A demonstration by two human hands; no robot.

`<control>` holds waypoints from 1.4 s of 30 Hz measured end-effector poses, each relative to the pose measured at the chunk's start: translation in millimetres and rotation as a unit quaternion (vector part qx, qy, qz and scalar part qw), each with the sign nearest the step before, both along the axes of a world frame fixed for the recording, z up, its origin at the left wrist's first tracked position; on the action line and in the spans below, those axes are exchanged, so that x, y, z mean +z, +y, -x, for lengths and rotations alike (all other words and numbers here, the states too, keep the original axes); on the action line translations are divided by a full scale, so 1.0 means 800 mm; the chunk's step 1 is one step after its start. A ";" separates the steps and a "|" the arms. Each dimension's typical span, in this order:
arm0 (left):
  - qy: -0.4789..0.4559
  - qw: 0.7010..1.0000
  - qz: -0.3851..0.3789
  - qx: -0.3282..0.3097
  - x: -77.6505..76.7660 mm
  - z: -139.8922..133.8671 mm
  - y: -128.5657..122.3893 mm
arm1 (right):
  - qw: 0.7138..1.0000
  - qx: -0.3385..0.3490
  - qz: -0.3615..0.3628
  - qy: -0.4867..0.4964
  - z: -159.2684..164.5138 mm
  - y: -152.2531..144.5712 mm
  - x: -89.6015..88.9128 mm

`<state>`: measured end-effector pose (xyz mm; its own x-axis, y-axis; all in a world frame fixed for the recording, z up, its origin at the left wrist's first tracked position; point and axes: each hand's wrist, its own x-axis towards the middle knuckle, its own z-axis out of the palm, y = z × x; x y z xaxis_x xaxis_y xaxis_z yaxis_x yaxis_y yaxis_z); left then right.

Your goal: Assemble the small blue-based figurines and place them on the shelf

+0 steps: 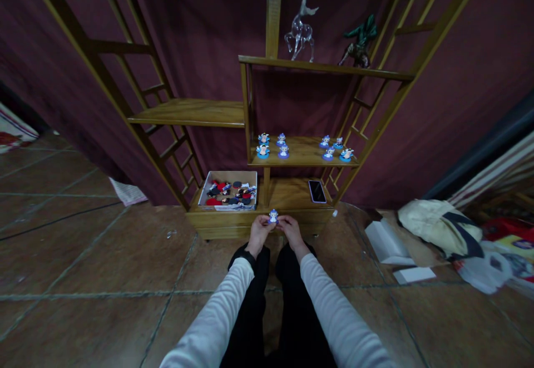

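Between both hands, in front of the bottom shelf's edge, a small purple-and-white figurine [273, 216] stands upright on a purple base. My left hand [259, 230] pinches the base from the left, and my right hand [291, 227] pinches it from the right. Above, on the middle shelf [306, 159], several similar figurines stand in two groups. A purple figurine [283, 151] belongs to the left group, and a pink-and-blue figurine [346, 154] ends the right one. Left of my hands, an open box [203, 196] holds several red, black and white pieces lying jumbled.
A phone [317, 191] lies on the bottom shelf. Higher up stand a clear deer statue [301, 33] and a dark green statue [359, 40]. On the floor at right are a white box [386, 241], a pale bag [438, 223] and a plastic bag [486, 270].
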<state>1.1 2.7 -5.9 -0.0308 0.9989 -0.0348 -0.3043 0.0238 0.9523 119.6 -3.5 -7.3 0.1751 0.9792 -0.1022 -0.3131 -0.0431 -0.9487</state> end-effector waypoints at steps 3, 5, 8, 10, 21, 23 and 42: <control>-0.006 1.000 -0.003 -0.007 -0.002 0.000 0.000 | 1.000 -0.004 -0.010 0.004 0.000 0.001 -0.003; -0.006 1.000 -0.005 -0.012 -0.002 -0.001 0.000 | 1.000 -0.006 -0.013 0.008 0.000 0.002 -0.004; 0.000 1.000 -0.006 -0.013 -0.001 -0.001 0.000 | 1.000 -0.006 -0.008 0.008 0.000 0.003 -0.006; 0.003 1.000 -0.005 -0.015 0.000 -0.001 -0.001 | 1.000 -0.006 -0.004 0.002 0.000 0.004 -0.006; 0.001 1.000 0.000 -0.018 0.006 -0.001 -0.005 | 1.000 -0.005 -0.008 0.009 -0.001 0.001 -0.001; 0.001 1.000 0.001 -0.016 0.007 -0.001 -0.005 | 1.000 -0.004 -0.008 0.014 0.000 0.000 0.002; 0.020 1.000 -0.001 -0.009 0.004 -0.002 -0.002 | 1.000 0.000 0.008 0.007 0.001 0.000 0.008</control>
<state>2.6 1.5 -2.7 -0.0145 0.9994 -0.0326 -0.2648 0.0276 0.9639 118.9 -3.8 -0.6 0.1732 0.9776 -0.1197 -0.3255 -0.0579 -0.9438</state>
